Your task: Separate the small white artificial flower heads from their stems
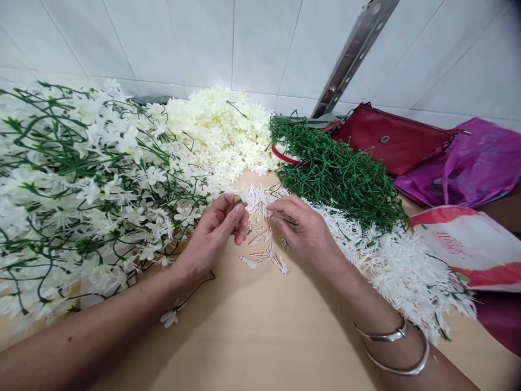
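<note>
My left hand is closed in a pinch on a green artificial flower stem, with a pale, blurred bit at its tip. To its right, my right hand hovers close over loose white stamens, thumb and forefinger slightly apart. Whether anything small lies under its curled fingers is hidden. Beneath my left forearm a white flower on a thin dark stem rests on the table. Pale cream petals are heaped beyond both hands, and a tangle of bare green stems lies beyond the right one.
Assembled white flowers make a large pile on the left. More white stamens spread along the right. Behind them are a red bag, a purple plastic bag and a red-and-white bag. A tiled wall and metal post bound the table.
</note>
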Tool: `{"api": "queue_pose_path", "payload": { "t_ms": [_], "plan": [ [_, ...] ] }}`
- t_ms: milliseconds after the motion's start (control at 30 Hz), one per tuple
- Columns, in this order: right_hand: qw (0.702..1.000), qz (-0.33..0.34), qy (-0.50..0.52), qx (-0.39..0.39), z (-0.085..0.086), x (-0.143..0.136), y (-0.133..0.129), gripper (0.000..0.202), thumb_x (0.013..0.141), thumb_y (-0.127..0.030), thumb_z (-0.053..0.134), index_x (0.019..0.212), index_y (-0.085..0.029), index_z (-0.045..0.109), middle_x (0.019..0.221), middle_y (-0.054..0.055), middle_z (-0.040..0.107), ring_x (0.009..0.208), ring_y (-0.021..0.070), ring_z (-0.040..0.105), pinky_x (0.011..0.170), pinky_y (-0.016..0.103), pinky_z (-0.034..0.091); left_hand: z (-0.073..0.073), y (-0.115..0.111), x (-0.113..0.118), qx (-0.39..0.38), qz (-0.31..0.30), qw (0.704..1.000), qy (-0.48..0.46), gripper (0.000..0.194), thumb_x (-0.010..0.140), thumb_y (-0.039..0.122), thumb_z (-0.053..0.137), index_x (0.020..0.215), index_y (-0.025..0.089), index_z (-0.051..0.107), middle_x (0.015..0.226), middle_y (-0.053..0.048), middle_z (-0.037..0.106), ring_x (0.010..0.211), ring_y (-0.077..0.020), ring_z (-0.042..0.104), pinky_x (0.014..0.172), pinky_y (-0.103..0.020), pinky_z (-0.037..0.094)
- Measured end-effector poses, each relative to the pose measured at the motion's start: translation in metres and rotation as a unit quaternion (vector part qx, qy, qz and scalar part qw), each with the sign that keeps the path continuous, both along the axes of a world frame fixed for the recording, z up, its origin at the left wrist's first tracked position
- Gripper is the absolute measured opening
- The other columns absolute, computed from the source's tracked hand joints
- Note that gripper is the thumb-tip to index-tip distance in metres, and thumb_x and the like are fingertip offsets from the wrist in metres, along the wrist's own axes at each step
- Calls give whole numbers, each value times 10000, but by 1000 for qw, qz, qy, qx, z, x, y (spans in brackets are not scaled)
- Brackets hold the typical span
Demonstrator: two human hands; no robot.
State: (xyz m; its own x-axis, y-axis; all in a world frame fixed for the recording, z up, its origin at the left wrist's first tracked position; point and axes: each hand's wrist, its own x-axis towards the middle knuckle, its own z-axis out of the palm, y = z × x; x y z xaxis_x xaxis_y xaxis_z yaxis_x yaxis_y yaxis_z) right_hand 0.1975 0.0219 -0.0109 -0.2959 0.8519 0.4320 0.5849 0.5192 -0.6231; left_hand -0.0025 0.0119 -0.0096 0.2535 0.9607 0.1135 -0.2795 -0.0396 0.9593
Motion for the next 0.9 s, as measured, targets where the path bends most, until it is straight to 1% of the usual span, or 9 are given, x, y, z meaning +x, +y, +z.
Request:
{"api": "queue_pose_path", "payload": {
  "t_ms": [67,133,200,300,400,533,733,800,900],
  "plan": [
    [996,45,-58,44,-1,-1,-2,282,955,-85,489,1043,-244,705,1067,86,699,1023,245,614,902,434,477,-3,1,0,-6,4,1000,-15,187,967,368,605,960,214,500,679,80,479,481,-55,362,548,-237,373],
    [989,73,-116,57,1,-1,-4,296,950,-65,480,1037,-234,708,1042,90,708,1008,255,597,895,441,463,-5,1,0,-8,14,1000,-24,182,955,362,621,968,214,515,652,86,423,497,-64,332,531,-230,345],
    [982,83,-166,39,4,2,-5,257,922,-61,521,1030,-213,699,1020,97,704,997,266,584,883,442,450,-5,1,-1,-4,29,999,-20,176,939,345,637,961,213,524,656,83,409,527,-73,327,532,-224,328],
    [977,84,-195,6,7,7,-4,148,906,-84,575,921,-200,665,956,90,691,954,264,585,862,431,443,-2,-1,-2,9,51,999,12,164,908,310,651,947,214,523,671,77,430,555,-83,336,546,-224,326],
    [983,62,-172,-3,4,10,0,147,918,-96,574,834,-212,602,897,74,691,905,248,599,841,415,446,3,-4,-1,18,77,995,57,179,846,265,679,932,212,531,718,59,470,610,-96,391,596,-228,368],
    [996,8,-82,30,1,11,2,182,883,-77,576,785,-229,554,974,77,715,952,241,647,872,420,461,8,-7,1,30,83,993,83,162,810,254,683,901,204,559,736,38,481,687,-118,453,660,-234,411],
    [997,-63,18,29,3,9,0,134,850,-121,640,772,-225,609,1019,79,722,947,221,686,847,386,507,8,-5,0,33,74,994,79,187,805,282,709,824,196,544,744,33,486,669,-108,431,628,-223,390],
    [997,-61,29,40,4,6,-2,116,856,-131,644,783,-221,627,1015,76,723,949,215,694,848,377,515,5,-5,1,21,62,995,70,199,807,299,723,838,196,555,741,33,502,645,-102,427,597,-221,370],
    [998,-23,20,52,6,-1,-7,103,882,-131,623,823,-212,646,1041,85,723,976,212,698,861,374,522,-1,-4,3,-15,32,997,72,227,817,338,733,953,196,620,739,22,562,613,-106,453,566,-231,357]
  ]
}}
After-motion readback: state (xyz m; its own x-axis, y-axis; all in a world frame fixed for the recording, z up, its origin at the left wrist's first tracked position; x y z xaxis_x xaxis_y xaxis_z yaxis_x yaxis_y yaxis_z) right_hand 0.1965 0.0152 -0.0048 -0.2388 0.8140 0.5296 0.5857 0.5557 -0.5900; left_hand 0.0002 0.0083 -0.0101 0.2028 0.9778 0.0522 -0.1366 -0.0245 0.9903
